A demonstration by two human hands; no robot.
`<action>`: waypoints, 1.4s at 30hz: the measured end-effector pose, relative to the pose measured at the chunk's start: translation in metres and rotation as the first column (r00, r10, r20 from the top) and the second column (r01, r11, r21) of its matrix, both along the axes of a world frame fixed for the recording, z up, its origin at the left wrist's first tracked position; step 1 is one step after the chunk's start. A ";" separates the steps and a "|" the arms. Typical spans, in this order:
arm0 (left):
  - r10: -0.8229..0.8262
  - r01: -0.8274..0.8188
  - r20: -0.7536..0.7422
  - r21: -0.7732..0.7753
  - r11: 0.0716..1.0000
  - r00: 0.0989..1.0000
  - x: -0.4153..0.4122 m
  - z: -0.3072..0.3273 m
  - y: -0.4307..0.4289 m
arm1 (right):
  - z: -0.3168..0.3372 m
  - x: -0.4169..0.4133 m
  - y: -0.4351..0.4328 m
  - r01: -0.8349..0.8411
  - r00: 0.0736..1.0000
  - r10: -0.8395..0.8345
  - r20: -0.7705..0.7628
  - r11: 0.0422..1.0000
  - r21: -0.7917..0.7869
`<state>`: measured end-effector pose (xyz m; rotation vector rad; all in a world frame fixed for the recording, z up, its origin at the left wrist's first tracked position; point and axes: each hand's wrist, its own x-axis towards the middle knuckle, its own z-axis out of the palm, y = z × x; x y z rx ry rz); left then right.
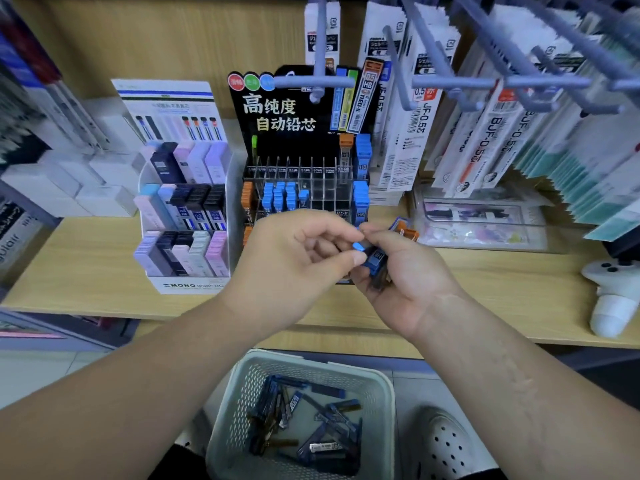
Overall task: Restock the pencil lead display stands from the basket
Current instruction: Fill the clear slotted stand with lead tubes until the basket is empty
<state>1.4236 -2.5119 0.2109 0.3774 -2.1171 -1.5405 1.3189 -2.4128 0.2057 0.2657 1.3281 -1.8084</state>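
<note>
Both hands meet in front of the black pencil lead display stand (304, 157). My right hand (398, 268) grips a small bundle of blue lead cases (375, 263) in its palm. My left hand (294, 251) pinches the blue cap end of one case from that bundle between thumb and forefinger. The stand's clear slots hold blue cases (278, 197) and orange ones (247, 199); several middle slots look bare. Below the shelf sits a pale mesh basket (239, 403) with several loose blue and brown lead cases (301, 420) in it.
A white tiered stand (183, 220) of pastel and dark lead cases is left of the black one. Orange cases (405, 230) lie on the wooden shelf (86, 265) at right. Refill packs hang from grey hooks (433, 81) above. A white controller (613, 296) rests far right.
</note>
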 end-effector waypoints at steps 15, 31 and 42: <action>0.364 -0.365 -0.059 -0.289 0.885 0.929 -0.006 0.017 -0.076 | 0.000 -0.004 -0.002 -0.095 0.995 0.095 0.000 0.995 0.021; 0.386 -0.342 -0.018 -0.501 0.795 0.922 -0.033 -0.012 -0.083 | -0.003 -0.015 0.004 -0.088 0.996 0.088 -0.018 0.996 0.025; 0.492 -0.336 0.094 -0.618 0.710 0.866 -0.043 -0.011 -0.074 | 0.000 -0.019 0.010 -0.109 0.994 0.109 -0.019 0.994 -0.004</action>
